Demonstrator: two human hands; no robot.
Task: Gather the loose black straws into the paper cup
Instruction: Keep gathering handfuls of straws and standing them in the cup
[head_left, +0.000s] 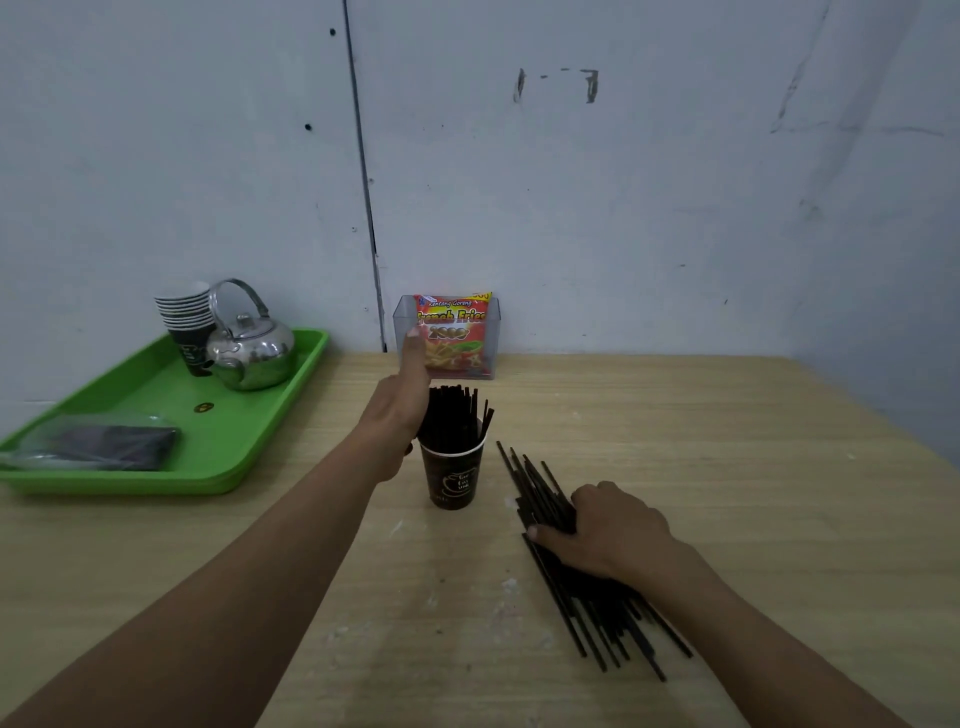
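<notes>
**A:** The paper cup (451, 480) stands mid-table, and a thick clump of black straws (453, 415) is upright inside it, fanning past the rim.

**B:** So it's partly done. What's left?

**A:** Plenty. A loose pile of straws (597, 608) lies flat on the table (779, 493), just right of the cup, ends splayed toward us. Judging by the two bunches, I'd call it roughly half the job.

**B:** And the hands?

**A:** The left hand (402, 405) is flat, fingers straight, against the side of the upright clump, steadying it, I'd guess. The right hand (610, 525) sits on the pile, thumb on one side, fingers curled over the other, grasping a bundle.

**B:** Anything in the way?

**A:** Nothing on the short path from pile to cup. Behind the cup, a clear holder (402, 312) with a snack packet (452, 338) stands at the wall. Far left, a green tray (291, 384) carries a metal kettle (254, 353), a stack of cups (184, 312) and a plastic bag (98, 447). To my eye, the crowded cup mouth is the snag.
</notes>
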